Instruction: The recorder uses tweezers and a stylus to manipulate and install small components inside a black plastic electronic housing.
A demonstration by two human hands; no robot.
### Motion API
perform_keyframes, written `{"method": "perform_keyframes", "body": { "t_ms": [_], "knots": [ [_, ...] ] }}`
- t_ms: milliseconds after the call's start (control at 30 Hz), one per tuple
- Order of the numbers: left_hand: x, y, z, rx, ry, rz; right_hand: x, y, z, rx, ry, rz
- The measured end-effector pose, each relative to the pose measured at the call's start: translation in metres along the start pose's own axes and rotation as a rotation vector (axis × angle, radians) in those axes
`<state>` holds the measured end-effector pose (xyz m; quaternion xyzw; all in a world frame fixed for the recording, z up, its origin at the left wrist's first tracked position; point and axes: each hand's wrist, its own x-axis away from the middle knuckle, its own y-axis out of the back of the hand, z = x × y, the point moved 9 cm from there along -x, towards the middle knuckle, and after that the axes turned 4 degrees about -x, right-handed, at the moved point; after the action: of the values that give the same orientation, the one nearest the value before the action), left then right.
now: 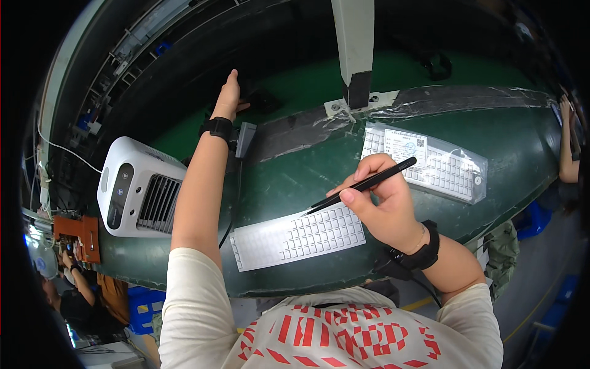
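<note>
My right hand (393,209) is closed round a pair of black tweezers (369,182), held slantwise. Their tips point down-left, at the upper edge of a white sheet (301,240) with rows of small key-shaped outlines; whether they touch it I cannot tell. The sheet lies flat on the green table mat (276,184) and is blank in its left part. My left arm reaches straight out over the table. At its end, my left hand (229,98) is open and holds nothing visible, its fingers stretched out past the table's far edge.
A clear bag (479,178) of similar white sheets with a paper label lies at right. On the left stands a white fan unit (147,190). A grey post (356,55) rises at the far edge, near a small grey device (246,140) with a cable. Other people sit at both sides.
</note>
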<state>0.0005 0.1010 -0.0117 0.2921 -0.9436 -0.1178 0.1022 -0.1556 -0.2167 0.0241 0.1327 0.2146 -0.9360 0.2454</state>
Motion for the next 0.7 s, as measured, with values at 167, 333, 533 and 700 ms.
{"method": "perform_keyframes", "body": {
  "t_ms": [167, 333, 533, 700],
  "knots": [
    [0.006, 0.001, 0.003, 0.1, 0.057, 0.05, -0.005, 0.007, -0.001, 0.043, 0.014, -0.022],
    [0.024, -0.003, 0.001, 0.337, 0.044, 0.191, -0.012, 0.017, -0.009, 0.014, 0.011, -0.099],
    [0.04, -0.002, 0.013, 0.146, 0.038, 0.196, -0.02, 0.022, -0.018, 0.053, -0.007, -0.12],
    [0.045, -0.005, -0.029, -0.141, -0.462, -0.056, -0.022, 0.028, -0.022, 0.047, -0.014, -0.208]
  ]
}}
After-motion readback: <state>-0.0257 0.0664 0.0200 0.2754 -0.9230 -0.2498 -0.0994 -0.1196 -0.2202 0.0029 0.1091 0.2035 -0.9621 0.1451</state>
